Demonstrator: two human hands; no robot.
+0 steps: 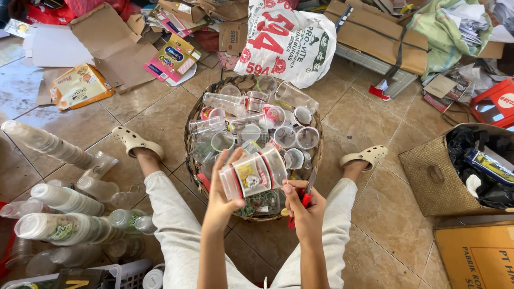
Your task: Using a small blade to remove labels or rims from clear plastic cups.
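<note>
My left hand [220, 194] grips a clear plastic cup [252, 173] with a printed label, held sideways above the near rim of a round woven basket [188, 140]. My right hand [304, 205] is closed around a small red-handled cutter [305, 198], its tip close to the cup's rim. The basket between my legs is filled with several clear plastic cups [241, 115]. My legs in light trousers stretch either side of it, with cream clogs [135, 141] on my feet.
Stacks of nested clear cups [51, 144] lie on the tiled floor at left, by a white crate [120, 273]. A woven bag [436, 174] with dark waste stands at right. A white printed sack [289, 40], flattened cardboard [115, 45] and packaging lie beyond the basket.
</note>
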